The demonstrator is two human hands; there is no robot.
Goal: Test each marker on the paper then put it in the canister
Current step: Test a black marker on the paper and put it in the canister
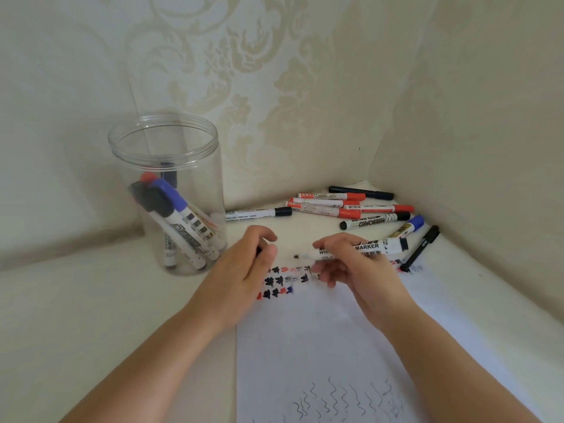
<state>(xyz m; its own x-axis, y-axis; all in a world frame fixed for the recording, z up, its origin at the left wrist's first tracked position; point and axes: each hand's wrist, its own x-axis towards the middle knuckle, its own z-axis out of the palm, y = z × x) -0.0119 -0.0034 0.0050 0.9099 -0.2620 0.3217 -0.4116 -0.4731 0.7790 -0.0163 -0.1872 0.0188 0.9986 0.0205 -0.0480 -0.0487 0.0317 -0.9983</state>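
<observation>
The right hand grips an uncapped whiteboard marker across its barrel, the marker lying nearly level just above the top edge of the paper with its dark tip pointing left toward the left hand; the left hand has its fingers curled and thumb pressed down on something small and dark, seemingly the cap, though too little of it shows to be sure; both hands hover over rows of small black, red and blue test marks near the top of the paper, while wavy pen lines run along its near edge; the clear plastic canister stands upright and lidless to the left of the paper, holding several capped markers leaning inside it; beyond the paper, toward the corner of the wall, lies a loose pile of untested markers, mostly red-capped with a few black; a blue-capped marker and a thin black pen lie by the paper's upper right corner, the pen's tip touching the sheet.
</observation>
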